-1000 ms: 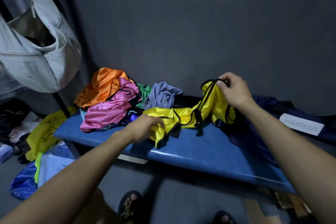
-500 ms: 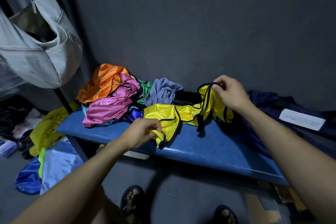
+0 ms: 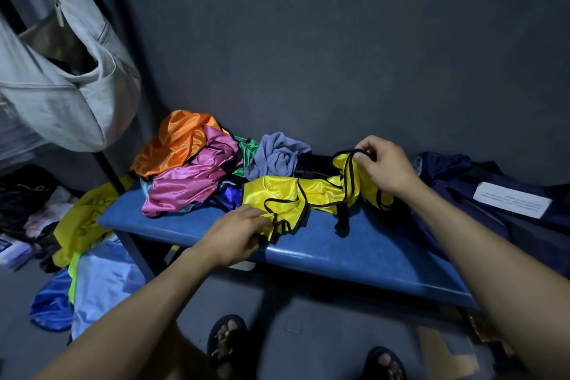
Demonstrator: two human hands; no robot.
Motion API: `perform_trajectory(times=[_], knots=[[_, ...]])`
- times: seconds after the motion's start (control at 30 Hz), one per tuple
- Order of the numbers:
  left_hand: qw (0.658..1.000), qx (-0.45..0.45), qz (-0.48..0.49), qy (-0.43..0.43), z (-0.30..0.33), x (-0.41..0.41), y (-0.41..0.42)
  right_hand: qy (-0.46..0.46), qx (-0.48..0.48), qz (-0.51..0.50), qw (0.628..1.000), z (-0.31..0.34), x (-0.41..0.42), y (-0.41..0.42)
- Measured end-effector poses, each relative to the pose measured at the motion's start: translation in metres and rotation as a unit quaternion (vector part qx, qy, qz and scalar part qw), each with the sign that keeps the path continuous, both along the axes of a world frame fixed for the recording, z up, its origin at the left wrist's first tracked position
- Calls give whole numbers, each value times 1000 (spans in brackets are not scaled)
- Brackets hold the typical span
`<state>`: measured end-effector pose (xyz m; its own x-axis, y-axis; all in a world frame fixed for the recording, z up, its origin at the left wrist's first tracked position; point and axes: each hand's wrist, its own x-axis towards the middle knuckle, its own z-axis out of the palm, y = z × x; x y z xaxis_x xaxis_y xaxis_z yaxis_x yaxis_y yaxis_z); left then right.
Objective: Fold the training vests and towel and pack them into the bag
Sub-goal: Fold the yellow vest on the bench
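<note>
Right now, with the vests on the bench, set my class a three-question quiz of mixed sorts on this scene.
1. True or false: both hands hold the yellow vest.
2. Which vest lies farthest from the right hand? A orange vest B pink vest C green vest
3. Fill in: the left hand pinches the vest's ___ trimmed edge.

Key: 1 true; 2 A; 3 black.

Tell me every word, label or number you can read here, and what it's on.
No text here can be read.
White label on the dark blue bag: lines of print, too small and blurred.
White box on the floor at far left: a blue patch, print unreadable.
Yellow cloth beside the bench: faint marks, illegible.
</note>
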<state>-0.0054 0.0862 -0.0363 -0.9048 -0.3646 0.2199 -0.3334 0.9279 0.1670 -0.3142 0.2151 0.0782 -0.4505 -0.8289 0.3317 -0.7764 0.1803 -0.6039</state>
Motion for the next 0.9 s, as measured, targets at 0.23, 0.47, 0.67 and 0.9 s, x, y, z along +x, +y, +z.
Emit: perform_trajectory(times=[0.23, 0.47, 0.67, 0.9], knots=[[997, 46, 9, -62, -12, -17, -11, 2, -16, 83, 996, -10, 26, 8], [994, 102, 34, 21, -16, -22, -20, 189, 129, 261, 938, -53, 71, 0], [953, 273, 58, 121, 1, -21, -15, 117, 128, 272, 947, -88, 95, -9], [940, 294, 70, 158, 12, -28, -12, -26, -7, 221, 975, -107, 104, -22]])
